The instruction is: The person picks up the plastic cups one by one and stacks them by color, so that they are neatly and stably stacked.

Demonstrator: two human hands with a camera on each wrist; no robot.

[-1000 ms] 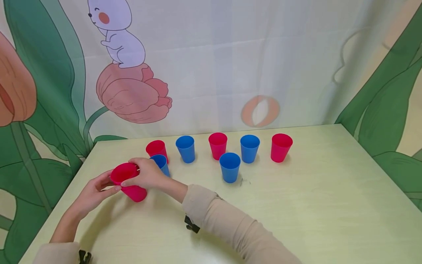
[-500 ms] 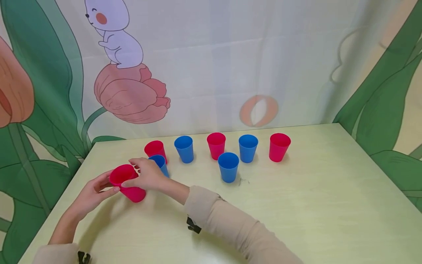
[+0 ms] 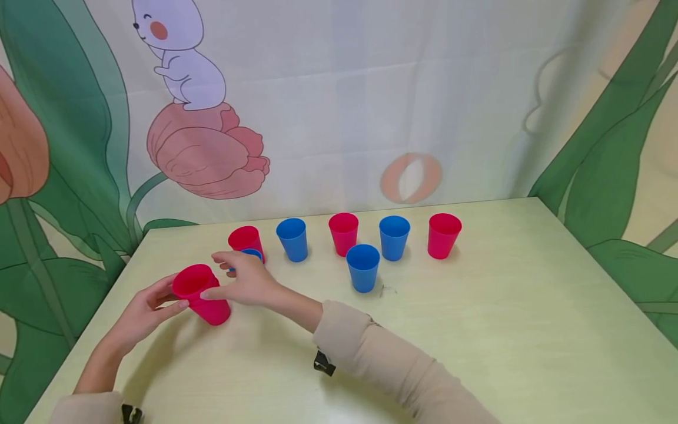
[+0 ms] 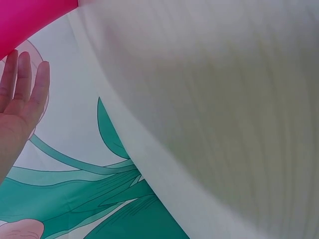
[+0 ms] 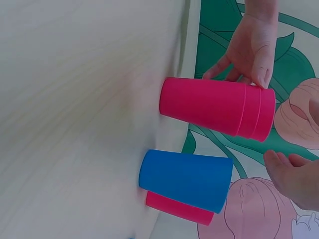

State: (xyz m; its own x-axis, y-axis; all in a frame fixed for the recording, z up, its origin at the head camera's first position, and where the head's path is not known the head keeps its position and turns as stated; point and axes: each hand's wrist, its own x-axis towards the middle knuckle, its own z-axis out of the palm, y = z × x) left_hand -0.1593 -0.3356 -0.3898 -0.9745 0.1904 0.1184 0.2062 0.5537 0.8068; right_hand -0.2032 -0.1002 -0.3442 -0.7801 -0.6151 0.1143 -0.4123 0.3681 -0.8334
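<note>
A stack of nested red cups [image 3: 213,311] stands upright at the left of the table; the right wrist view shows its rims one above another. My left hand [image 3: 142,312] holds the stack from the left, thumb in front and fingers round the far side. Just right of the rim is my right hand [image 3: 245,279], fingers extended and holding nothing; the right wrist view shows its fingertips [image 5: 271,158] apart from the stack. Behind it, a blue cup [image 5: 187,179] is partly hidden, with a red cup [image 3: 245,237] beyond.
Along the back stand a blue cup [image 3: 293,240], a red cup [image 3: 344,235], another blue cup [image 3: 394,239] and a red cup [image 3: 444,237]. One more blue cup [image 3: 363,270] sits in front of them. A printed curtain [image 3: 318,118] hangs behind the table [image 3: 477,341].
My right hand has let go of the red stack and drawn back to the right, covering more of the blue cup. My left hand keeps its hold. The head view has shifted slightly.
</note>
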